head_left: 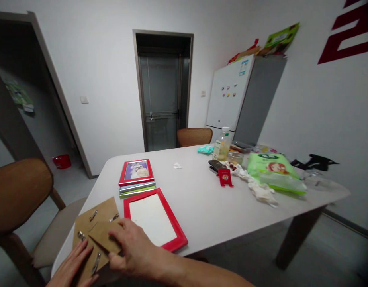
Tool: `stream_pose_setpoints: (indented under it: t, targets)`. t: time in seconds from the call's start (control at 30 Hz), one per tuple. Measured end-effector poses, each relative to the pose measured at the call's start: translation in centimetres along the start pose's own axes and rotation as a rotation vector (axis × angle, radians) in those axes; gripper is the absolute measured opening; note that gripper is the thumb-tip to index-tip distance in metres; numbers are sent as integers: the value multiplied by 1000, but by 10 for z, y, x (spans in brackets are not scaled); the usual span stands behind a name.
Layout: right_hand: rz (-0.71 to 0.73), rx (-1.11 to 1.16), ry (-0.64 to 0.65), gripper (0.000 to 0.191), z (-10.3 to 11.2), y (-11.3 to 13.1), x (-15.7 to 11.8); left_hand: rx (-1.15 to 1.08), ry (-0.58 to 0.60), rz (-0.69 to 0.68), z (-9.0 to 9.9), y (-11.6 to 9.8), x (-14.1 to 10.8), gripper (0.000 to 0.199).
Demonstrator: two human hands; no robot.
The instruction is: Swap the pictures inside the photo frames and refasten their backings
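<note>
A brown backing board point(108, 205) with several metal clips lies at the table's near left corner. My left hand point(72, 265) rests on its lower left part with the fingers spread. Between the thumb and fingers of my right hand point(132, 249) is a brown flap point(104, 235), raised at an angle over the board. Just right of the board lies an empty-looking red frame point(172, 223) around a white surface. Behind it is a stack of frames, topped by a red-edged picture frame point(138, 171).
A crumpled tissue point(177, 166) lies mid-table. Farther right are a bottle point(221, 145), a black phone-like item point(216, 165), a red card point(225, 177) and a green package point(270, 167). A wooden chair point(19, 195) stands at the left.
</note>
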State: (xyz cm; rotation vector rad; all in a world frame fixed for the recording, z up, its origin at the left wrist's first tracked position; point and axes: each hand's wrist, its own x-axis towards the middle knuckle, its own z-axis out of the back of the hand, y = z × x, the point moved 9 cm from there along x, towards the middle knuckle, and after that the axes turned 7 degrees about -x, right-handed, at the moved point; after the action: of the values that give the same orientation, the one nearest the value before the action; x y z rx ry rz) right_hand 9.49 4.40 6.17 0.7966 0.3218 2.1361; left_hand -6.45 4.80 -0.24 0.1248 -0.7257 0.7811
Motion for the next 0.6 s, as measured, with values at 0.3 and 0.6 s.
stream_pose_setpoints:
  t: [0.3,0.6]
  targets:
    - [-144,-36,-98,28,74,-56,-48,-46,80,56,-34,-97,80,39]
    - [-237,-139,18,31,52,-91,-70,-187,253,249,-83,-99,73,38]
